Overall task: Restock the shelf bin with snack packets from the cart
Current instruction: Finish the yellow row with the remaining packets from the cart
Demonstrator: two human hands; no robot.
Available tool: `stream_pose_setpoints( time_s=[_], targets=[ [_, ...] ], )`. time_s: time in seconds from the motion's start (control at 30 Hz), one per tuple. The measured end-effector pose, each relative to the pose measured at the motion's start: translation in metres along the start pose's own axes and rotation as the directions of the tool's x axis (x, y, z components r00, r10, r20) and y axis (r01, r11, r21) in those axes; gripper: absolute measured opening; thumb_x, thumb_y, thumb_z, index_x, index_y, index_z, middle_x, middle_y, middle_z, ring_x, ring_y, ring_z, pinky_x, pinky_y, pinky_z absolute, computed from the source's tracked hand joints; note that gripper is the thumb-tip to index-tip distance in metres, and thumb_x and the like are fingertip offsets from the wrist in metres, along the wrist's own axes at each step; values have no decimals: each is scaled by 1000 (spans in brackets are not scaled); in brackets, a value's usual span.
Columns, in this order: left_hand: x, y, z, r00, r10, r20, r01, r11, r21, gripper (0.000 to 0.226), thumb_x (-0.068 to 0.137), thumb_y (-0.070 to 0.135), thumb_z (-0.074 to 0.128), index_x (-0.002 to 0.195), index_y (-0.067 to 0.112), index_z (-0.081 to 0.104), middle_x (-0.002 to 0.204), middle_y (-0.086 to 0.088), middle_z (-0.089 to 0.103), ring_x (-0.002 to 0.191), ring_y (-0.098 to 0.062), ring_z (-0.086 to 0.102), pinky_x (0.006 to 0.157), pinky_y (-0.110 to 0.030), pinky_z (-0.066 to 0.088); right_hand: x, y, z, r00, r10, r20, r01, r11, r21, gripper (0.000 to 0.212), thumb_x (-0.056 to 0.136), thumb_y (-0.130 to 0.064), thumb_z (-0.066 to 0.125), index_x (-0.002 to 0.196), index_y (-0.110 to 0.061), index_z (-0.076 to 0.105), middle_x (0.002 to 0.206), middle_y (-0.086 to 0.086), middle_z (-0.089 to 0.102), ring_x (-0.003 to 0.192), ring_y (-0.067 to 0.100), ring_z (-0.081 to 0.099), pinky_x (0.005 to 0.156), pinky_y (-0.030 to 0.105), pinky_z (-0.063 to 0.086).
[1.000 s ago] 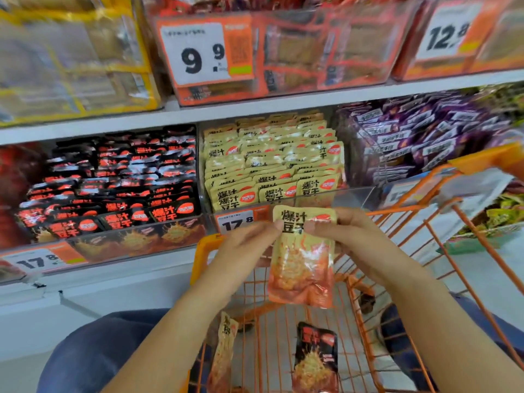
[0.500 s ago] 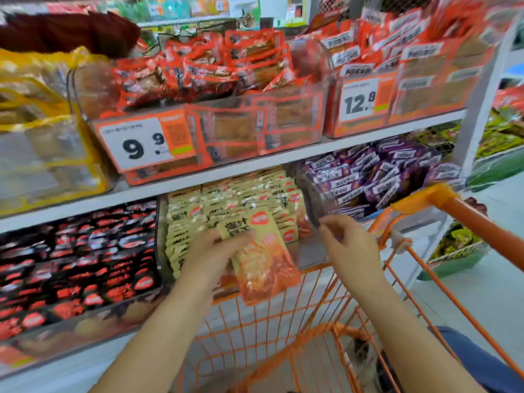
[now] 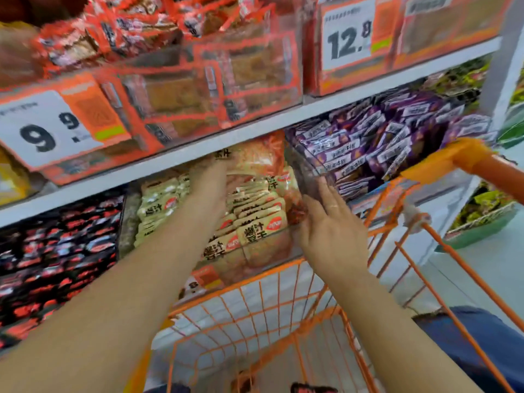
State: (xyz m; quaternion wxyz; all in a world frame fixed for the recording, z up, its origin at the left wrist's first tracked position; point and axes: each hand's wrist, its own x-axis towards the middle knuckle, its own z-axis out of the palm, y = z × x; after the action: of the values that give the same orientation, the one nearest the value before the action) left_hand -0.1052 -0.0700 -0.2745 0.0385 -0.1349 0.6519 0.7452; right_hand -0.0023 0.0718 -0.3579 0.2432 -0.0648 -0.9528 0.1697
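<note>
Bare forearms, a ring on the right hand (image 3: 330, 222), blue trousers (image 3: 476, 344).

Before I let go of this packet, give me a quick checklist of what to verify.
1. Packet over the tan-packet bin, not the purple one: ok.
2. Left hand grips the packet: ok, though its fingers are hidden.
3. Packet seated among the rows: not ok, it sits above them under the shelf edge.
4. Right hand open beside the bin's right side: ok.
5. Room at the back of the bin: cannot tell.
6. More stock in the cart: ok, packets at the bottom edge.
</note>
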Motion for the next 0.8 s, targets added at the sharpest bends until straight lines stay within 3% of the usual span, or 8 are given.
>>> stream_pose_setpoints(
  time_s=[0.1,0.27,0.37,0.43,0.53,0.67,0.73,0.8],
  targets=[
    [18,-6,5,997,74,-23,-71,990,124,45,91,12,61,133,2,46,126,-10,60,85,-13,64,63,-12,53,1,2,1,1000,1,-3,-1,1000,4,40,81,-25,47,109,-9,70,135,15,55,118,32,58,83,44,54],
    [34,-10,12,971,238,35,-228,868,441,47,87,10,67,131,7,51,115,-6,61,101,-23,63,87,-30,54,3,1,3,1000,11,-22,-11,1000,22,51,82,-28,34,116,-11,68,137,14,53,120,32,56,87,42,53],
    [35,-12,20,950,268,163,-301,635,711,39,81,21,74,116,10,60,113,-7,65,101,-25,63,93,-38,51,3,-2,4,999,16,-48,-15,999,29,46,81,-24,40,113,-9,69,137,17,53,121,33,56,87,43,52],
    [30,-13,26,930,264,257,-355,455,816,49,81,23,75,126,12,58,126,-3,59,116,-21,55,98,-25,40,2,-4,5,997,34,-63,-32,999,37,40,80,-22,46,109,-9,70,138,18,51,122,34,54,87,44,52],
    [31,-15,37,930,235,282,-334,224,915,65,77,33,78,134,17,53,146,-3,44,133,-23,41,104,-30,35,2,-4,7,995,38,-90,-36,999,28,44,81,-25,38,107,-10,71,138,18,51,122,35,55,86,44,52],
    [34,-20,57,939,152,308,-278,-187,942,55,73,51,74,115,18,63,121,-5,62,112,-26,56,83,-33,43,1,-3,11,989,13,-147,-9,1000,24,40,76,-20,51,110,-10,70,138,18,52,120,35,56,85,43,53],
    [33,-20,68,920,137,367,-292,-384,876,62,74,55,71,120,16,59,123,-6,59,116,-27,53,91,-37,41,3,-3,12,985,12,-174,-10,1000,16,42,78,-20,47,112,-10,70,138,17,52,120,35,56,86,43,53],
    [34,-23,75,895,146,422,-318,-456,831,72,75,51,72,132,14,48,134,-9,51,124,-28,46,102,-42,35,3,-3,12,983,12,-181,-9,1000,19,47,81,-23,38,112,-10,69,139,17,51,121,35,56,87,43,52]
  ],
)
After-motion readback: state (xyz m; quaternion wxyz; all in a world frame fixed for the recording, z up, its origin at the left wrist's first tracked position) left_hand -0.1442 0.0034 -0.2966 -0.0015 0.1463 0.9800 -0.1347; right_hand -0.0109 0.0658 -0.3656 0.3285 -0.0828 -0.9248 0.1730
